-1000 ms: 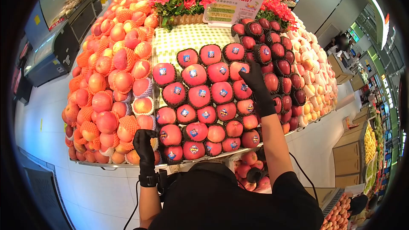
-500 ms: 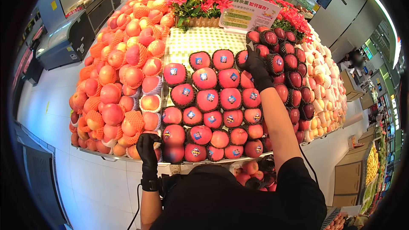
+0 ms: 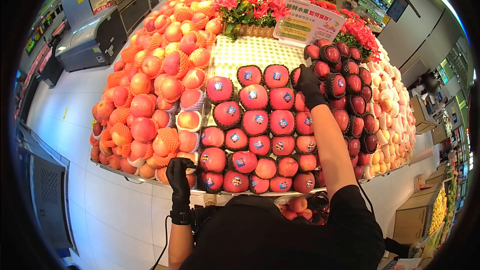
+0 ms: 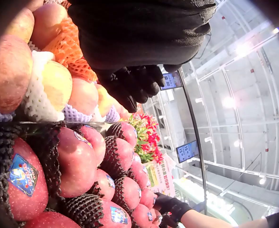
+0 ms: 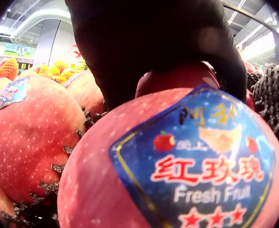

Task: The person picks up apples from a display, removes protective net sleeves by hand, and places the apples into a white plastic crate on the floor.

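Red apples (image 3: 255, 122) in black foam nets, many with blue stickers, stand in rows on a green-checked cloth (image 3: 250, 52). My black-gloved right hand (image 3: 311, 87) grips the apple (image 3: 296, 75) at the right end of the back row. In the right wrist view the right hand (image 5: 158, 42) hangs over an apple (image 5: 180, 78) with fingers down both sides, behind a large stickered apple (image 5: 168, 156); fingertips are hidden. My left hand (image 3: 180, 182), also gloved, is loosely curled at the front edge and holds nothing. The left wrist view shows its bent fingers (image 4: 132, 88) beside orange-netted fruit.
Left of the rows rises a heap of apples (image 3: 143, 129) in orange and white nets. Dark red apples (image 3: 341, 118) and paler fruit (image 3: 392, 115) lie to the right. Red flowers (image 3: 252, 2) and a sign (image 3: 310, 22) stand at the back.
My right hand has moved from over the second row to the back row's right-end apple and now largely covers it. The head view has shifted, moving the display rightward. My left hand remains at the front edge.
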`<state>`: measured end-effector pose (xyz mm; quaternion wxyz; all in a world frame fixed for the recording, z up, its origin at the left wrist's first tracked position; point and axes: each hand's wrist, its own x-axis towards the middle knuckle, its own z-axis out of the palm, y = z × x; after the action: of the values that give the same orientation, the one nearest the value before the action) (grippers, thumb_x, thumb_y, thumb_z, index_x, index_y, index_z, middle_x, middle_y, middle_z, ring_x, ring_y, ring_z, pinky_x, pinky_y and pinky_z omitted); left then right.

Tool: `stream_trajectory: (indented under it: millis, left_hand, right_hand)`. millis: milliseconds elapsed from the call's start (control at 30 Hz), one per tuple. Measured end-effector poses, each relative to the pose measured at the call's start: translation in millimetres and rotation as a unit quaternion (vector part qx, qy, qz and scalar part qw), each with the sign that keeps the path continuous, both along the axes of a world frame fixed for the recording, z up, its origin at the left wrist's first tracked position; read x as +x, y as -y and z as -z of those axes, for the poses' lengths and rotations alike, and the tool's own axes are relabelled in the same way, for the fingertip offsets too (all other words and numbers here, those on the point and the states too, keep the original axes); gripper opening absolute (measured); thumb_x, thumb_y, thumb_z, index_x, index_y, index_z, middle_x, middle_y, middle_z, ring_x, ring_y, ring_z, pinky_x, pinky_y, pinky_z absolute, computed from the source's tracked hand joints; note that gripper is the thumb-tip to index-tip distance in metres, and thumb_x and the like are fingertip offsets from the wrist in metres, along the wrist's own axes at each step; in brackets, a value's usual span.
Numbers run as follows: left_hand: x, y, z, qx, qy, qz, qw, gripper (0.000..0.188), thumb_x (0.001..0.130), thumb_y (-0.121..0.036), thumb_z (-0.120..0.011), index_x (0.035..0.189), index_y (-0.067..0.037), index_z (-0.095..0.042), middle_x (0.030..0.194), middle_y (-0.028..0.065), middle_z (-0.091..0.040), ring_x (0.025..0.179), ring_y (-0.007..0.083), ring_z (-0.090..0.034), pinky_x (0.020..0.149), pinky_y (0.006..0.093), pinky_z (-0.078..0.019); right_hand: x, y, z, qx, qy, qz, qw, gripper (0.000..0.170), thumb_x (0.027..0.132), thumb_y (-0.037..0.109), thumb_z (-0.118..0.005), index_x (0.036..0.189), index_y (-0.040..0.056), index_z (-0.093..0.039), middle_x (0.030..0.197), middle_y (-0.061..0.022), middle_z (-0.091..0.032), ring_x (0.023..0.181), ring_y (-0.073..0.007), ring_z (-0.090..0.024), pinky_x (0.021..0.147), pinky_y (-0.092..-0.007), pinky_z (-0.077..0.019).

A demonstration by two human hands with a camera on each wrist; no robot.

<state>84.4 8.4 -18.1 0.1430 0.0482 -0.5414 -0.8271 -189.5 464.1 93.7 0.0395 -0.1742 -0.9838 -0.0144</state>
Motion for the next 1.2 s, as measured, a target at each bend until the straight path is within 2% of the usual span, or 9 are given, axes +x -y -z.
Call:
stream_trajectory:
  millis: [133, 333, 433, 567, 767, 933, 1100, 1167, 1200]
  left_hand:
    - [-1, 1, -2, 0.005, 0.001, 0.008, 1.0, 0.023, 0.099, -0.019, -0.045, 0.087, -0.001, -0.054, 0.08, 0.0089, -0.061, 0.075, 0.0183, -0.06, 0.072, 0.0317, -0.0506]
    - [-4, 7, -3, -0.018, -0.004, 0.004, 1.0, 0.024, 0.098, -0.018, -0.044, 0.086, 0.0, -0.054, 0.08, 0.0092, -0.061, 0.076, 0.0183, -0.06, 0.073, 0.0317, -0.0511]
    - [-5, 9, -4, -0.019, -0.008, 0.015, 1.0, 0.024, 0.098, -0.018, -0.044, 0.086, 0.001, -0.054, 0.081, 0.0092, -0.061, 0.076, 0.0181, -0.06, 0.073, 0.0316, -0.0511]
    - [-11, 6, -11, -0.029, -0.008, 0.032, 0.999, 0.024, 0.099, -0.018, -0.044, 0.087, 0.001, -0.055, 0.081, 0.0089, -0.06, 0.076, 0.0176, -0.059, 0.072, 0.0312, -0.0508]
    - [-28, -10, -31, 0.004, -0.009, 0.085, 0.996, 0.02, 0.098, -0.016, -0.046, 0.09, 0.0, -0.055, 0.081, 0.0078, -0.06, 0.075, 0.0164, -0.059, 0.071, 0.0306, -0.0504]
    - [-44, -35, -42, 0.018, 0.011, 0.163, 0.986, 0.013, 0.094, -0.009, -0.054, 0.104, 0.0, -0.057, 0.094, 0.0077, -0.062, 0.082, 0.0155, -0.062, 0.077, 0.0304, -0.0526]
    - [-61, -60, -43, 0.013, 0.003, 0.246, 0.969, 0.021, 0.093, -0.008, -0.056, 0.112, 0.0, -0.053, 0.105, 0.0106, -0.06, 0.092, 0.0183, -0.063, 0.08, 0.0336, -0.0544]
    - [-66, -74, -59, 0.033, 0.012, 0.281, 0.959, 0.025, 0.093, -0.008, -0.057, 0.115, 0.0, -0.051, 0.111, 0.0125, -0.058, 0.096, 0.0202, -0.063, 0.085, 0.0348, -0.0539]
    - [-72, -76, -62, 0.039, 0.0, 0.334, 0.942, 0.039, 0.093, -0.009, -0.058, 0.128, -0.003, -0.044, 0.123, 0.0149, -0.052, 0.107, 0.0228, -0.059, 0.091, 0.0371, -0.0517]
  right_hand:
    - [13, 12, -8, 0.003, -0.042, 0.009, 0.999, 0.07, 0.062, 0.021, -0.083, 0.122, 0.0168, -0.048, 0.128, -0.0139, -0.043, 0.112, -0.0443, -0.054, 0.082, -0.0529, -0.0538]
    - [29, 27, -30, -0.025, -0.075, 0.039, 0.996, 0.072, 0.062, 0.022, -0.082, 0.123, 0.0122, -0.046, 0.128, -0.0158, -0.043, 0.11, -0.0395, -0.055, 0.083, -0.0521, -0.0527]
    - [21, 1, -12, -0.022, -0.212, -0.07, 0.974, 0.075, 0.06, 0.022, -0.082, 0.123, 0.0057, -0.044, 0.127, -0.0193, -0.043, 0.11, -0.0388, -0.055, 0.086, -0.0487, -0.0521]
    - [48, 18, -48, -0.078, -0.243, -0.08, 0.964, 0.078, 0.063, 0.019, -0.084, 0.124, 0.0009, -0.039, 0.126, -0.0191, -0.045, 0.112, -0.0316, -0.055, 0.089, -0.042, -0.0517]
    - [108, 42, -52, -0.341, -0.373, -0.153, 0.849, 0.078, 0.064, 0.017, -0.084, 0.125, 0.0011, -0.037, 0.126, -0.0181, -0.046, 0.112, -0.0289, -0.055, 0.089, -0.0404, -0.0518]
    - [171, 72, -25, -0.55, -0.349, -0.143, 0.745, 0.079, 0.065, 0.016, -0.084, 0.125, 0.0013, -0.036, 0.127, -0.0173, -0.046, 0.112, -0.0267, -0.055, 0.089, -0.0391, -0.0519]
    - [201, 96, -6, -0.644, -0.298, -0.143, 0.69, 0.078, 0.067, 0.01, -0.085, 0.125, 0.0013, -0.033, 0.125, -0.0141, -0.049, 0.11, -0.0198, -0.055, 0.09, -0.0337, -0.0515]
    - [218, 116, -17, -0.634, -0.296, -0.144, 0.7, 0.078, 0.067, 0.01, -0.085, 0.124, 0.0012, -0.033, 0.124, -0.014, -0.05, 0.11, -0.0198, -0.056, 0.091, -0.0336, -0.0513]
    - [229, 130, -32, -0.633, -0.292, -0.143, 0.703, 0.078, 0.066, 0.01, -0.086, 0.124, 0.0012, -0.033, 0.121, -0.0136, -0.052, 0.109, -0.0196, -0.056, 0.092, -0.0347, -0.0506]
